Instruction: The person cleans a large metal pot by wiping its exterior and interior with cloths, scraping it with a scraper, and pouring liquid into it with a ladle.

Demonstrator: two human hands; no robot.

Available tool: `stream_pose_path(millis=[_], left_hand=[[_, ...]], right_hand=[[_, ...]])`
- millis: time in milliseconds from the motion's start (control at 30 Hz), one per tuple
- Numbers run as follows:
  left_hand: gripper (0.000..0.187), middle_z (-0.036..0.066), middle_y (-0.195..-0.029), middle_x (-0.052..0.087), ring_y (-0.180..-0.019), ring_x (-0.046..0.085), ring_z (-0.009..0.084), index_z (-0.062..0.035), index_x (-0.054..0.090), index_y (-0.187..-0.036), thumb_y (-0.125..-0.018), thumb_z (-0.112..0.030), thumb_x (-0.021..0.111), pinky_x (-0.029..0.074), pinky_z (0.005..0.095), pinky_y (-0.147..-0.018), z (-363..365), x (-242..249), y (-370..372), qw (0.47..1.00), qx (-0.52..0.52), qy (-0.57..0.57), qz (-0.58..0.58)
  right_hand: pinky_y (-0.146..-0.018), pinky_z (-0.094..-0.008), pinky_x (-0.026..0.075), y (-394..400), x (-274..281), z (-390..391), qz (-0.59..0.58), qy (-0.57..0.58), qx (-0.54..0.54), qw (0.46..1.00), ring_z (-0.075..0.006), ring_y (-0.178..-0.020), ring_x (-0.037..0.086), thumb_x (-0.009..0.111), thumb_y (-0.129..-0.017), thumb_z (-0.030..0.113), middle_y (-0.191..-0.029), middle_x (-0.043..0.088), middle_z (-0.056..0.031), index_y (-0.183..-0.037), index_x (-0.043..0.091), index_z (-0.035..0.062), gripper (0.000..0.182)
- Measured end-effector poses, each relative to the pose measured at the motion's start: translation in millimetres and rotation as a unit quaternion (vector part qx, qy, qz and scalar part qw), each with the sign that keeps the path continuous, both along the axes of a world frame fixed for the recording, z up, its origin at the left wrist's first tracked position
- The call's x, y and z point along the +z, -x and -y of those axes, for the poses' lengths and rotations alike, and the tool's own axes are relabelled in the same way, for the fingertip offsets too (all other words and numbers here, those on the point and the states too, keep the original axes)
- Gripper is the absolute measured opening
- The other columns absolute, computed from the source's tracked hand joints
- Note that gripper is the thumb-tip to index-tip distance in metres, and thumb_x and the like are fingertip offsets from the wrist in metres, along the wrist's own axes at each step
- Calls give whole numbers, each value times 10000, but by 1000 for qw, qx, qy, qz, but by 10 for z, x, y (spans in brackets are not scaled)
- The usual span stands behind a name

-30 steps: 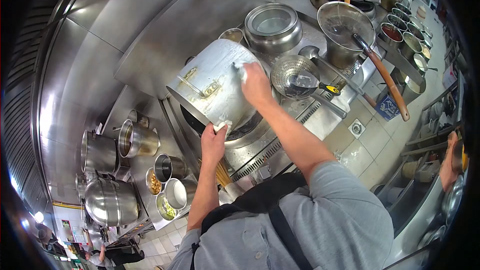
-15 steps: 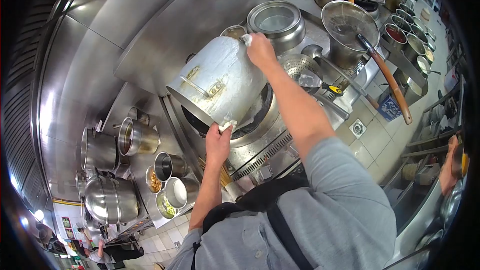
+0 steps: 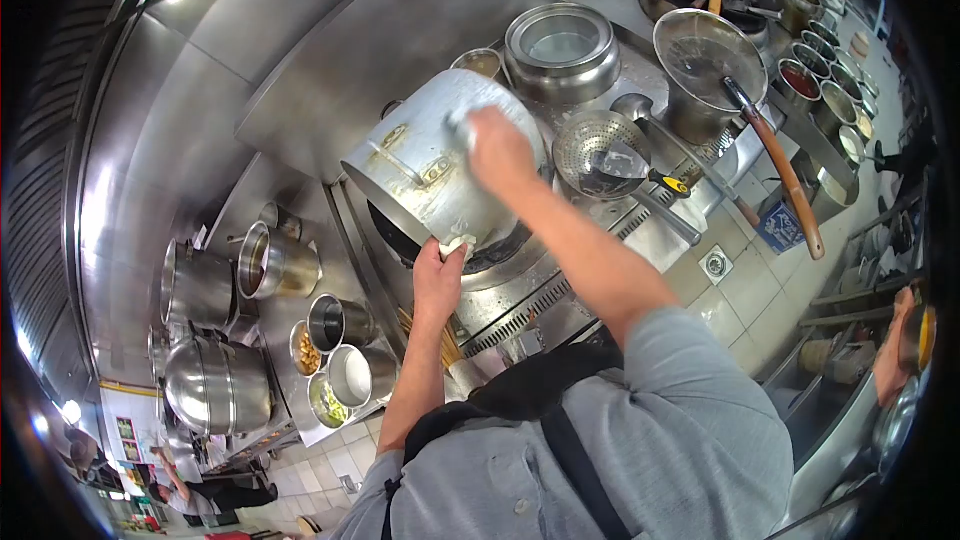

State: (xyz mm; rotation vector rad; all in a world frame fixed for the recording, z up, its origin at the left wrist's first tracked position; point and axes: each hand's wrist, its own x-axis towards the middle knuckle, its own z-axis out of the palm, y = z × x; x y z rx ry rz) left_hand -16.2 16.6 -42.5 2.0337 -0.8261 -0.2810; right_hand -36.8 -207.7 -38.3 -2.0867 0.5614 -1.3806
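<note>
While the steel worktop (image 3: 300,90) spreads away from both hands on every side, a big aluminium stockpot (image 3: 430,165) lies tipped on its side over the wok burner (image 3: 520,260), its open mouth turned down and to the left and its base up toward the right. Under the lower rim the left hand (image 3: 438,280) is closed around the pot's edge with a white cloth (image 3: 455,243) pinched between fingers and metal. Higher up, the right hand (image 3: 500,150) lies blurred against the pot's upper wall near the base, pressing a pale rag (image 3: 462,123) to it; how tightly its fingers are curled cannot be told. Just right of that hand a perforated skimmer ladle (image 3: 600,145) rests on the stove, and beyond it stands a mesh strainer (image 3: 705,45) with a long wooden handle. Above the right hand sits a round steel basin (image 3: 562,45). Left of and below the left hand stand several steel pots (image 3: 275,265) and small tubs of ingredients (image 3: 335,380). Farthest right, a row of small sauce containers (image 3: 815,70) lines the stove's edge.
</note>
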Motion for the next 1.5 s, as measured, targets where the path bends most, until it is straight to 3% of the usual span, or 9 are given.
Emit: stream_pose_path(millis=[100, 200, 433, 633, 833, 1000, 1167, 1367, 1500], left_hand=[[227, 99, -892, 698, -803, 599, 162, 50, 655, -1074, -982, -156, 682, 490, 339, -759, -54, 5, 18, 1000, -1, -5, -7], [282, 144, -1034, 748, -930, 658, 190, 53, 664, -1185, -991, -151, 662, 512, 353, -861, -44, 34, 33, 1000, -7, -15, -16], [297, 147, -1048, 755, -949, 670, 177, 58, 661, -1192, -1001, -169, 656, 517, 349, -882, -19, -46, -250, 999, -5, 13, -31], [289, 113, -1080, 753, -985, 665, 155, 49, 664, -1177, -1015, -190, 652, 510, 314, -894, 183, 450, -171, 999, -13, 14, -27], [308, 102, -1129, 746, -1008, 663, 161, 51, 658, -1210, -1024, -194, 644, 507, 337, -931, 185, 436, -448, 997, -16, 59, -53], [291, 90, -1132, 744, -1020, 658, 162, 49, 660, -1214, -1029, -174, 635, 501, 331, -944, 225, 344, -574, 995, -13, 71, -73], [295, 93, -1151, 738, -1017, 657, 160, 59, 650, -1219, -1026, -165, 637, 499, 328, -942, 208, 459, -619, 990, 4, 87, -109], [305, 96, -1203, 730, -1076, 643, 156, 50, 638, -1258, -1025, -146, 639, 482, 318, -975, 192, 416, -636, 989, -13, 85, -123], [312, 95, -1200, 732, -1074, 645, 152, 48, 642, -1261, -1023, -154, 645, 480, 310, -982, 156, 400, -709, 985, -11, 92, -146]], right_hand=[[-944, -491, 555, 77, -89, -60, -13, 51, 53, 997, -411, -1061, 681, 630, -880, 12, -1132, 681, -202, -1125, 716, 27, 260], [-931, -487, 558, 10, -121, 791, -82, -63, -76, 992, -397, -1065, 682, 612, -935, 81, -1138, 685, -231, -1131, 704, 28, 223], [-918, -515, 553, 223, -222, -523, 18, 42, 67, 997, -432, -1014, 693, 562, -953, 58, -1124, 692, -250, -1106, 708, 9, 217], [-944, -501, 560, 97, 52, 543, -102, -197, -50, 974, -447, -1128, 678, 592, -975, 98, -1159, 693, -291, -1179, 686, -30, 259], [-950, -483, 570, -83, -241, -202, -16, 40, 46, 998, -428, -1063, 691, 621, -957, 115, -1149, 701, -253, -1226, 684, -20, 307], [-932, -484, 571, -222, -23, 499, -76, -185, -78, 977, -435, -1090, 686, 623, -970, 149, -1095, 711, -247, -1128, 712, 25, 220], [-937, -515, 565, -125, 18, -518, 4, 17, 118, 993, -419, -1085, 691, 601, -967, 127, -1148, 689, -268, -1149, 707, 1, 245], [-907, -530, 572, -605, 125, 116, -75, -162, 9, 984, -441, -1065, 692, 572, -1003, 150, -1163, 676, -268, -1221, 665, -9, 286], [-920, -529, 574, -331, 219, -369, -35, 20, 129, 991, -443, -1082, 688, 597, -1000, 178, -1171, 666, -276, -1182, 674, 8, 261]])
